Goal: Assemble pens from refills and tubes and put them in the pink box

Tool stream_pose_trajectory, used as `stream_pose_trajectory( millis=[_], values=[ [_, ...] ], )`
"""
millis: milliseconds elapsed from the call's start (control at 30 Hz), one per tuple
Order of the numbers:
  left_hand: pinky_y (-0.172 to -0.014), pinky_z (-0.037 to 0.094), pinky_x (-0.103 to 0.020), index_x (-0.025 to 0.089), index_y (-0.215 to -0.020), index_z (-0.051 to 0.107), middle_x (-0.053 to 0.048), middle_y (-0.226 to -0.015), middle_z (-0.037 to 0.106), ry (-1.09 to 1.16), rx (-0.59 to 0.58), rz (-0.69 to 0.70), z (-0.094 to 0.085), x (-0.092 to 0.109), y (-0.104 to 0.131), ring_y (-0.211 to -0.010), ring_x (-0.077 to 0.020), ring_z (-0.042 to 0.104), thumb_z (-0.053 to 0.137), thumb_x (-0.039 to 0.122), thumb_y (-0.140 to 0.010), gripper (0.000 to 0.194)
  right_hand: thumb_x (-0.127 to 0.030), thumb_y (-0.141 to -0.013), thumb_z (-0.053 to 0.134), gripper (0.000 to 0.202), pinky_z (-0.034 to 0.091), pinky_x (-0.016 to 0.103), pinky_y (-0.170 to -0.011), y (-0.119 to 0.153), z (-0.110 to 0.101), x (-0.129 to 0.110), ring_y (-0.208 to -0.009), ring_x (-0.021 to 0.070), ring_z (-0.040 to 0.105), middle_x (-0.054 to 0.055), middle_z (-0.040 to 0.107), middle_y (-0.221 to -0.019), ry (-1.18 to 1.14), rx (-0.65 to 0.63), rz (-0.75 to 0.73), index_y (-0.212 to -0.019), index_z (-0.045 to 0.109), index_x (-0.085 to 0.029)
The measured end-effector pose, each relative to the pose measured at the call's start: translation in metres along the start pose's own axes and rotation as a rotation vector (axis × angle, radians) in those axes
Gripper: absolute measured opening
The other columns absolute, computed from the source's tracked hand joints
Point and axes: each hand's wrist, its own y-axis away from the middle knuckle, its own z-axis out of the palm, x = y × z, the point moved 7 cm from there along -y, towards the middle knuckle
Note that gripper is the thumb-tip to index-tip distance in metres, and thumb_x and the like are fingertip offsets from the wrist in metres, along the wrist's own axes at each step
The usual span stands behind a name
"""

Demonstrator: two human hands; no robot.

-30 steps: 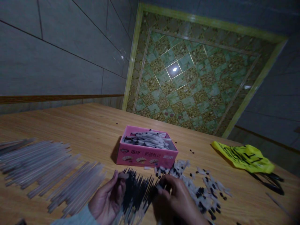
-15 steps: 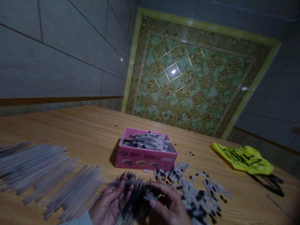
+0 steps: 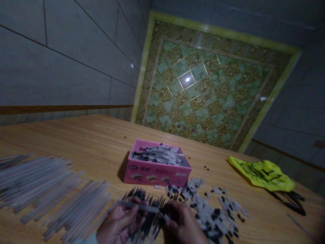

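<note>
My left hand [image 3: 124, 220] is closed around a slim, translucent plastic tube [image 3: 142, 206], which lies nearly level and points right. My right hand [image 3: 181, 222] is closed by the tube's right end, thumb and fingers pinching a small translucent piece [image 3: 166, 217]. Whether the piece touches the tube I cannot tell. Beneath and between both hands lies a bundle of thin, dark, pointed sticks [image 3: 133, 194], partly hidden by them. Just behind stands a pink box [image 3: 157, 174] filled with whitish tubes with dark ends [image 3: 159, 154].
Many translucent tubes [image 3: 35, 179] lie in rows on the wooden table [image 3: 96, 145] at the left. Small clear and black pieces [image 3: 213, 213] are scattered at the right. Farther right are a yellow bag [image 3: 264, 174] with black print and a single thin stick [image 3: 299, 224].
My right hand has moved slightly left and down, bringing the small piece to the tube's right end. The tube in my left hand has shifted slightly and tilts down to the right.
</note>
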Motion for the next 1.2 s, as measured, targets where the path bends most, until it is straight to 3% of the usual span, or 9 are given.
stream_pose_trajectory(
  millis=[133,267,433,600,900,1200],
  values=[
    [-0.058,0.057,-0.027,0.013,-0.084,0.054,-0.009,-0.075,0.073,-0.051,0.006,-0.03,0.0,-0.001,0.001,-0.066,-0.0192,0.069,0.076,0.008,-0.059,0.034,-0.008,-0.06,0.056,0.035,0.043,0.027,-0.075,0.004,0.004,0.009,-0.087,0.0224,0.059,0.004,0.068,-0.091,0.215,-0.026,0.028,-0.093,0.065,-0.017],
    [-0.055,0.057,-0.027,0.013,-0.089,0.052,-0.006,-0.071,0.073,-0.051,0.032,-0.095,-0.004,-0.004,0.0,-0.06,-0.0172,0.068,0.076,0.004,-0.057,0.041,-0.008,-0.06,0.055,0.036,0.042,0.023,-0.069,0.006,0.001,0.002,-0.084,0.0208,0.059,0.003,0.067,-0.091,0.321,-0.005,0.004,-0.093,0.064,-0.017],
    [-0.055,0.057,-0.026,0.012,-0.091,0.053,-0.005,-0.068,0.072,-0.026,0.053,-0.118,-0.008,-0.006,-0.002,-0.058,-0.016,0.068,0.076,0.0,-0.056,0.043,-0.012,-0.069,0.051,0.022,0.04,0.022,-0.068,-0.002,-0.041,-0.003,-0.081,0.0179,0.06,0.004,0.067,-0.086,0.617,0.186,0.025,-0.086,0.063,-0.018],
    [-0.053,0.058,-0.025,0.012,-0.087,0.056,-0.004,-0.069,0.072,-0.032,0.082,-0.105,-0.009,-0.006,-0.003,-0.06,-0.0165,0.068,0.074,-0.002,-0.057,0.038,-0.009,-0.072,0.047,0.021,0.037,0.023,-0.066,-0.01,-0.072,0.008,-0.081,0.0187,0.06,0.006,0.066,-0.084,0.753,0.249,0.061,-0.081,0.064,-0.018],
    [-0.054,0.057,-0.024,0.011,-0.091,0.054,-0.005,-0.069,0.072,-0.041,0.078,-0.104,-0.011,-0.007,-0.002,-0.059,-0.0146,0.068,0.07,-0.002,-0.062,0.036,-0.017,-0.081,0.049,0.019,0.033,0.022,-0.063,-0.011,-0.054,0.015,-0.079,0.0169,0.056,0.005,0.062,-0.088,0.834,0.237,-0.011,-0.08,0.066,-0.022],
    [-0.054,0.057,-0.023,0.012,-0.09,0.053,-0.004,-0.07,0.072,-0.029,0.073,-0.105,-0.01,-0.008,-0.001,-0.057,-0.0142,0.068,0.072,0.0,-0.062,0.036,-0.011,-0.078,0.048,0.022,0.033,0.022,-0.06,-0.016,-0.046,0.014,-0.075,0.0154,0.056,0.004,0.062,-0.086,0.792,0.214,-0.067,-0.074,0.067,-0.021]
  ],
)
